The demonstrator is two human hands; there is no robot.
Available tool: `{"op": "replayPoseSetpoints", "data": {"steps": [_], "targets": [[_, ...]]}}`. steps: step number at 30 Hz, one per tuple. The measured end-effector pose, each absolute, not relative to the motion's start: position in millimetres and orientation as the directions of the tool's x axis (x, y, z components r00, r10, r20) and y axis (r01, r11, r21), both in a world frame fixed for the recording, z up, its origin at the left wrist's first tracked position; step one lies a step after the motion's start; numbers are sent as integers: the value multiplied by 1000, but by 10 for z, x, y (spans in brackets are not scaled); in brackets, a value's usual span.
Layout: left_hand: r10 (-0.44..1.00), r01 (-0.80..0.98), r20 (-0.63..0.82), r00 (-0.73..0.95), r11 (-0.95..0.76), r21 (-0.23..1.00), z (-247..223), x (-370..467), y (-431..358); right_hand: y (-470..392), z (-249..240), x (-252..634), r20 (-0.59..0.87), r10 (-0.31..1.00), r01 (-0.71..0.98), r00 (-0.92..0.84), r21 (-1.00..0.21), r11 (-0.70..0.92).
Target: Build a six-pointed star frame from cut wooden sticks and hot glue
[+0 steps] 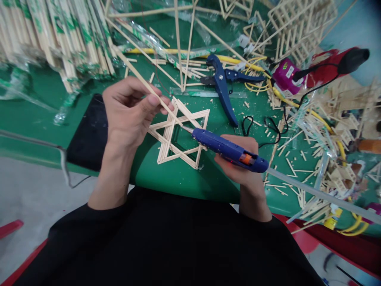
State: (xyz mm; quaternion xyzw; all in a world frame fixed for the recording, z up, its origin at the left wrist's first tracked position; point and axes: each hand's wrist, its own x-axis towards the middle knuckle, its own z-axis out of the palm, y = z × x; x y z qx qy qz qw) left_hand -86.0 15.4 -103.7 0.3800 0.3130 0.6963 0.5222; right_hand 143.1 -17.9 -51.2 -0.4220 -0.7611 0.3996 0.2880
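Between the thumb and fingers of my left hand point(133, 105) is a long thin wooden stick point(137, 74), slanting down to the right. My right hand point(239, 159) is wrapped round a blue glue gun point(229, 149) with a long clear glue stick point(315, 192) coming out of its back. The gun's nozzle is at the lower end of the wooden stick; whether they touch is hard to tell. Below both lies a star-shaped frame of wooden sticks point(181, 153), flat on the green table point(178, 184) and partly hidden by my left hand and the gun.
Bundles of wrapped sticks point(68, 35) lie at the back left, a black flat object point(89, 135) below them. Blue cutters point(222, 85) rest beyond the star. Stick frames point(300, 28), a purple plug adapter point(287, 77), yellow cable and many scraps point(339, 171) fill the right.
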Motion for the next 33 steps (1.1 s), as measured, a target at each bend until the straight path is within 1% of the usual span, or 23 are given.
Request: {"op": "replayPoseSetpoints", "data": {"steps": [11, 16, 22, 25, 30, 33], "targets": [[967, -511, 177, -182, -247, 823, -1057, -893, 161, -174, -536, 1431, 119, 869, 410, -479, -846, 342], [967, -477, 183, -176, -247, 844, -1136, -910, 186, -186, -550, 1417, 170, 865, 368, -472, -854, 368], [976, -571, 156, -151, -215, 792, -1170, -926, 188, -188, -530, 1383, 197, 860, 364, -471, -844, 394], [974, -593, 170, -147, -224, 773, -1182, -935, 190, -183, -523, 1377, 200, 859, 366, -472, -842, 397], [971, -534, 186, -150, -238, 811, -1202, -930, 206, -181, -542, 1375, 240, 851, 344, -467, -837, 425], [963, -506, 224, -153, -271, 819, -1199, -911, 218, -179, -547, 1372, 246, 842, 330, -480, -839, 433]]}}
